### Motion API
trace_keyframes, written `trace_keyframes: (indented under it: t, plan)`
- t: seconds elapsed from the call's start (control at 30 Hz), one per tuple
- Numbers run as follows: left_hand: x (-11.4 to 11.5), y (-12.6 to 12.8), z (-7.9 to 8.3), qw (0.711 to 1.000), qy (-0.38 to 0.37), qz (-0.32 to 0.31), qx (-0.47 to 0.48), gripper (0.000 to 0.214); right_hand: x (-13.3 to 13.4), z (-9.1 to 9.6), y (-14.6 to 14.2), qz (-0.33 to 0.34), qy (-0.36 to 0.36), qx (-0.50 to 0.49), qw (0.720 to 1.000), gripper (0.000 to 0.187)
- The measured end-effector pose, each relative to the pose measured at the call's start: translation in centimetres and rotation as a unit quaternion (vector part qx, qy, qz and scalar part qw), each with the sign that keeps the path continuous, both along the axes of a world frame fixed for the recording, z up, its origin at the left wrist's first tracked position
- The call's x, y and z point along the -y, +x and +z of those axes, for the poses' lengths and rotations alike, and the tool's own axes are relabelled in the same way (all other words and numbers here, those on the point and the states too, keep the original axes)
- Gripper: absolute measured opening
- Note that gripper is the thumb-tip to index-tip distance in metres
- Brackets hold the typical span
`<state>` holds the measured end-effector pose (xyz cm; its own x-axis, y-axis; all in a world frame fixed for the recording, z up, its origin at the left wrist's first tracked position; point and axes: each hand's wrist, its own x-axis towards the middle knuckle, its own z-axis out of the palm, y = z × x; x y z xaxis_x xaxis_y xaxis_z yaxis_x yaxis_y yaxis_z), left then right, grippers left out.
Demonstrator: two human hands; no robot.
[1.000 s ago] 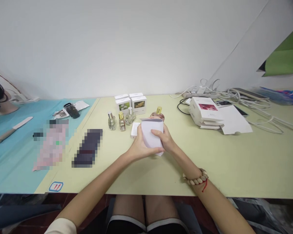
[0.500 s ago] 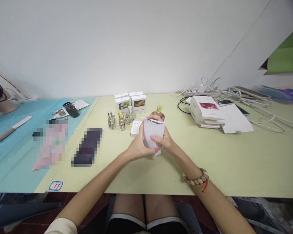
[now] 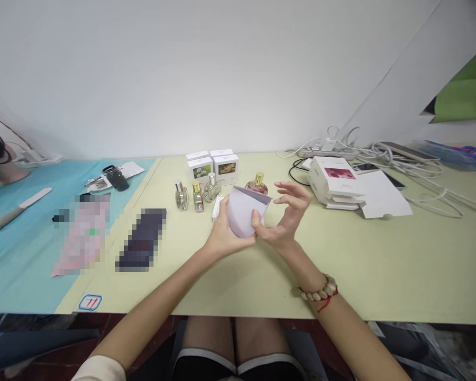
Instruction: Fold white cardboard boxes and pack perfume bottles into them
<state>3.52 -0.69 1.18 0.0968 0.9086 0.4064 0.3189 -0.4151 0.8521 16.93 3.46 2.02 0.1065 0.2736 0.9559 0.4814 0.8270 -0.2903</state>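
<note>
A plain white cardboard box (image 3: 244, 211) is tilted between my hands above the table, its top edge facing away from me. My left hand (image 3: 225, 233) grips it, fingers wrapped round the left side and the underside. Beside it, my right hand (image 3: 281, 222) has its fingers spread off the box, while the thumb touches the near face. Just behind the box stands a pink perfume bottle (image 3: 257, 184) with a gold cap, partly covered. A small white box (image 3: 216, 209) lies mostly hidden behind my left fingers.
To the left stand several perfume bottles, one with a gold cap (image 3: 198, 197). Behind them are white picture boxes (image 3: 226, 168). Flattened white cartons (image 3: 335, 182) and cables (image 3: 410, 164) lie on the right. A blurred dark rectangle (image 3: 143, 241) and a knife (image 3: 19, 210) lie left.
My right fingers have come off the box and spread out to the right, the thumb staying on it. The box has tilted in my left hand.
</note>
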Motion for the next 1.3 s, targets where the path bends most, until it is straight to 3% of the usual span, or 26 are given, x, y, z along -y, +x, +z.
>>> trace_keyframes:
  t: [0.1,0.2,0.3,0.43,0.67,0.8,0.93,1.0,1.1,1.3]
  plan:
    - [-0.5,-0.4,-0.5,0.995,0.070,0.064,-0.026,0.090,0.1,0.2,0.1,-0.001,0.008,-0.015,1.000,0.027]
    - [-1.1,-1.0,-0.7,0.985,0.131,0.099,-0.062,0.087,0.3,0.6,0.3,0.032,-0.041,-0.007,0.999,0.010]
    - [-1.6,-1.7,-0.7,0.971,0.188,0.100,-0.110,0.080,0.3,0.8,0.6,0.063,-0.096,0.014,0.993,0.021]
    - [-1.8,-2.2,-0.6,0.959,0.224,0.080,-0.153,0.074,0.0,0.3,0.5,0.117,-0.125,0.074,0.982,0.019]
    - [-2.1,-2.3,-0.8,0.949,0.251,0.112,-0.155,0.074,0.3,-0.1,-0.3,0.064,-0.147,0.062,0.985,0.019]
    - [-2.1,-2.2,-1.0,0.954,0.243,0.102,-0.145,0.077,0.7,0.1,-0.6,0.096,-0.195,0.041,0.975,0.028]
    - [-1.8,-1.7,-1.1,0.964,0.222,0.111,-0.098,0.089,0.9,0.0,-0.9,0.184,-0.256,-0.041,0.948,0.085]
    - [-1.6,-1.5,-0.9,0.971,0.204,0.092,-0.082,0.093,0.8,0.1,-0.8,0.221,-0.276,-0.062,0.933,0.103]
    - [-1.1,-1.3,-0.5,0.980,0.178,0.041,-0.077,0.098,0.5,0.5,-0.4,0.274,-0.316,-0.052,0.907,0.104]
    - [-0.6,-0.7,-0.7,0.988,0.132,0.000,-0.076,0.105,0.8,0.7,-0.6,0.398,-0.405,-0.015,0.823,0.080]
